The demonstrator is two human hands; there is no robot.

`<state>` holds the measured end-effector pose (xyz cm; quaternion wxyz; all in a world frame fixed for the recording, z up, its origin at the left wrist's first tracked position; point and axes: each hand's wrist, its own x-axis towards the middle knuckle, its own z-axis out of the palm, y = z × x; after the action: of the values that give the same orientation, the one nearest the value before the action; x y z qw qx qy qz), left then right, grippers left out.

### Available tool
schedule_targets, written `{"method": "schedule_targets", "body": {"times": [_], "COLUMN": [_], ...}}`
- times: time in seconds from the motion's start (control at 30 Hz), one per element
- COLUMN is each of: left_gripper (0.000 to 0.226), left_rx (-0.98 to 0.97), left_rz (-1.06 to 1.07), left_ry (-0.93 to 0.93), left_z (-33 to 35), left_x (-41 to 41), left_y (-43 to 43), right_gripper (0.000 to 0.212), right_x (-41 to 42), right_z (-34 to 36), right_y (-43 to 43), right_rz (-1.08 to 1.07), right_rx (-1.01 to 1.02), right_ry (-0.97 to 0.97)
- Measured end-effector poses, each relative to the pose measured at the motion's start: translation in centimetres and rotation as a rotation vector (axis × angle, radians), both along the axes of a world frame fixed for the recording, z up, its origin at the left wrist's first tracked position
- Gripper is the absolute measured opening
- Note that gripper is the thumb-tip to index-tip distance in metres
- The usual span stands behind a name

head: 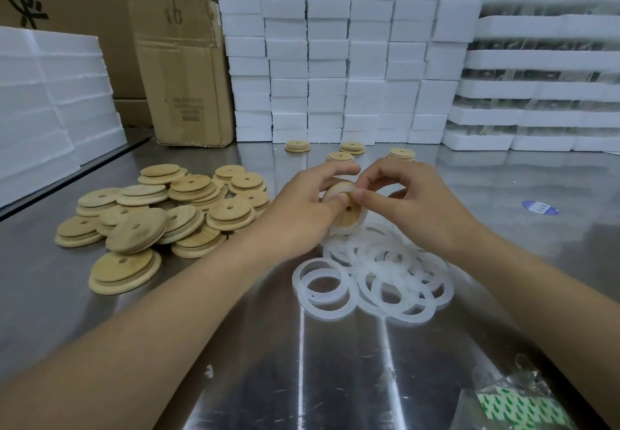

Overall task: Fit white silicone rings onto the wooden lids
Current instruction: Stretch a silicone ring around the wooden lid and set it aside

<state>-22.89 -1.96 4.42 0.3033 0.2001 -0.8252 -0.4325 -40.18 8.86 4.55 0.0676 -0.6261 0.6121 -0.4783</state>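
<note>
My left hand (pixel 303 201) grips a round wooden lid (pixel 347 213) tilted on edge above the table. My right hand (pixel 407 200) pinches a white silicone ring (pixel 349 189) against the lid's upper rim. Under my hands lies a loose pile of white silicone rings (pixel 372 278). A heap of bare wooden lids (pixel 161 215), each with a small centre hole, sits to the left. Several single lids (pixel 352 148) stand farther back near the foam wall.
The steel table (pixel 302 362) carries stacked white foam blocks (pixel 335 60) at the back, foam trays (pixel 543 77) at the right, foam sheets (pixel 50 111) at the left and a cardboard box (pixel 181 70). A blue sticker (pixel 540 208) and a green-patterned plastic bag (pixel 516 406) lie at the right.
</note>
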Motion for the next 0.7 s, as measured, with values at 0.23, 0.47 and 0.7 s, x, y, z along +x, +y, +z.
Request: {"method": "schedule_targets", "body": {"times": [0.23,0.47,0.7], "left_gripper": [0.033,0.007,0.009], "left_rx": [-0.035,-0.051,-0.018], "left_rz": [-0.037,0.074,0.005], "left_ry": [-0.005,0.088,0.072], "left_z": [-0.01,0.25,0.36], "left_x": [0.14,0.54,0.78], "left_y": [0.08,-0.45,-0.34], "right_gripper": [0.009,0.008,0.007], "right_x": [-0.32,-0.39,-0.03], "right_z": [0.15,0.07,0.47], "right_y": [-0.10,-0.08,0.23], "right_rz": [-0.008,-0.025,0.022], "right_rx": [0.007,0.033,-0.004], "right_ry": [-0.020,0.001,-0.033]}}
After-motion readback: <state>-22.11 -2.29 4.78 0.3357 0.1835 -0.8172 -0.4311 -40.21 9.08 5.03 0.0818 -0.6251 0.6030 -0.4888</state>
